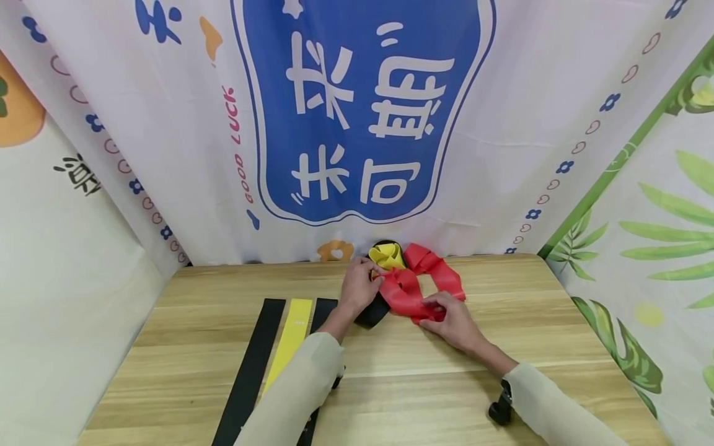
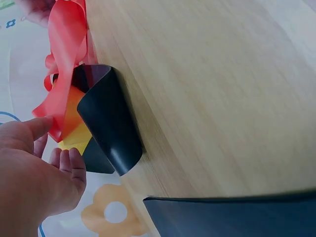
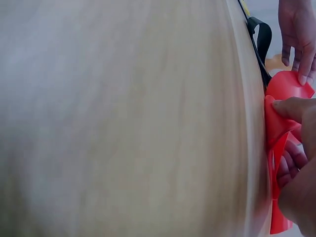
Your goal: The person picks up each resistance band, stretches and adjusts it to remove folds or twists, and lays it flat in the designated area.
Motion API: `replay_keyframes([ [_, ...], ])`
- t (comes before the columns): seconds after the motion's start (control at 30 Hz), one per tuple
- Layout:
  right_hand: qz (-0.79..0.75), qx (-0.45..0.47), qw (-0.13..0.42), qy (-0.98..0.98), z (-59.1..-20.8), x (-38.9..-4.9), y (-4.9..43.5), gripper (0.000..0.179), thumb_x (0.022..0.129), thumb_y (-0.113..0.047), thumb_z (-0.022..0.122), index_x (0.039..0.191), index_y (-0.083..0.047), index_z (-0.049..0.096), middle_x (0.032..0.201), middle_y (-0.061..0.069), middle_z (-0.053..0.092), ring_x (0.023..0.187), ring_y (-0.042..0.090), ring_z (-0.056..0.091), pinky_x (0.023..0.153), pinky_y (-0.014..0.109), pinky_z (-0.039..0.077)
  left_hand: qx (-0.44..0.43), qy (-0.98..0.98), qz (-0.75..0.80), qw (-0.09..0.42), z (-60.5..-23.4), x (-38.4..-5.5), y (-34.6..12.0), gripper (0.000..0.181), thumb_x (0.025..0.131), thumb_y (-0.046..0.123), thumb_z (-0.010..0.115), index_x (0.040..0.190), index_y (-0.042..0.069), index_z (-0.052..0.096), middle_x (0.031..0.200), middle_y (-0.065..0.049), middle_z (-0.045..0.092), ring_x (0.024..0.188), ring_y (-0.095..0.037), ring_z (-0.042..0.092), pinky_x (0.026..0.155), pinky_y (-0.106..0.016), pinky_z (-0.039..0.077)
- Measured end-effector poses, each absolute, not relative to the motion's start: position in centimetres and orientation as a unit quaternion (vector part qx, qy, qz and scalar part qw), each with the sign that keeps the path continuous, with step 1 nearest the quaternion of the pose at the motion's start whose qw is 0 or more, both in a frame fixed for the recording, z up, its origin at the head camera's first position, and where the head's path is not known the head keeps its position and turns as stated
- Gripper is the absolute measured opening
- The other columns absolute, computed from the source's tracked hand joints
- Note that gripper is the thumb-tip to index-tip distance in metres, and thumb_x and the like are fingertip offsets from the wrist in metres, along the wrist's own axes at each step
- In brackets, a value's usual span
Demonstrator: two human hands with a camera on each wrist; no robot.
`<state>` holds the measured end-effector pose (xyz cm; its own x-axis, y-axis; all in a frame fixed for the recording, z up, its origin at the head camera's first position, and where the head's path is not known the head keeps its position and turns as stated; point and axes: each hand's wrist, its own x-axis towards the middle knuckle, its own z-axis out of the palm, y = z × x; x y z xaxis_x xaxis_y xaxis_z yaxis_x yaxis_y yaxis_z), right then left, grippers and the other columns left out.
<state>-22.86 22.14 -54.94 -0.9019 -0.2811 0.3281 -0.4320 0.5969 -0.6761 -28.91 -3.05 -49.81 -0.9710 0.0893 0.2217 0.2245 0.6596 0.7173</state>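
A loosely looped red resistance band [image 1: 403,291] lies at the far edge of the table. My left hand [image 1: 359,286] pinches one end of it between thumb and fingers; in the left wrist view that end [image 2: 58,123] shows at the thumb. With thumb and fingers my right hand [image 1: 454,322] grips another part of the red band, nearer the front; the right wrist view shows the band [image 3: 279,121] bunched under the thumb. A crumpled yellow band [image 1: 387,255] sits just behind my left hand. Beside it, a black band [image 2: 111,118] curls over on itself.
To the left, a flat black strip [image 1: 253,365], a flat yellow strip [image 1: 295,328] and another black strip [image 1: 325,308] lie side by side, partly under my left sleeve. A printed cloth [image 1: 491,186] hangs behind the wooden table [image 1: 558,347].
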Motion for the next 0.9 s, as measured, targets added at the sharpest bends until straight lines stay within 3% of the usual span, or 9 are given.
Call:
replay_keyframes([
  [0.27, 0.389, 0.171, 0.113, -0.898, -54.9, -22.4, 22.7, 0.035, 0.078, -0.016, 0.096, 0.107, -0.009, 0.078, 0.102, 0.001, 0.071, 0.09, 0.016, 0.065, 0.078, 0.031, 0.058, -0.072, -0.883, -0.456, 0.084, -49.5, -28.7, -3.7, 0.005, 0.096, 0.004, 0.077, 0.099, 0.008, 0.078, 0.097, -0.01, 0.064, 0.083, -0.02, 0.057, 0.071, -0.03, 0.051],
  [0.57, 0.402, 0.111, 0.087, -0.905, -54.5, -21.6, 23.4, 0.035, 0.076, -0.017, 0.098, 0.098, -0.008, 0.071, 0.083, -0.001, 0.067, 0.074, 0.011, 0.061, 0.066, 0.023, 0.054, -0.042, -0.852, -0.516, 0.075, -48.6, -28.5, -4.2, 0.006, 0.1, 0.006, 0.072, 0.106, 0.005, 0.072, 0.102, -0.011, 0.071, 0.093, -0.025, 0.063, 0.082, -0.035, 0.06],
  [0.9, 0.357, 0.17, 0.057, -0.917, -53.9, -21.2, 24.9, 0.022, 0.079, -0.01, 0.094, 0.095, -0.011, 0.078, 0.09, -0.003, 0.07, 0.079, 0.01, 0.064, 0.071, 0.023, 0.058, -0.033, -0.848, -0.525, 0.067, -48.1, -28.5, -5.1, 0.005, 0.102, 0.009, 0.071, 0.106, 0.006, 0.07, 0.103, -0.01, 0.071, 0.095, -0.026, 0.064, 0.081, -0.034, 0.058],
])
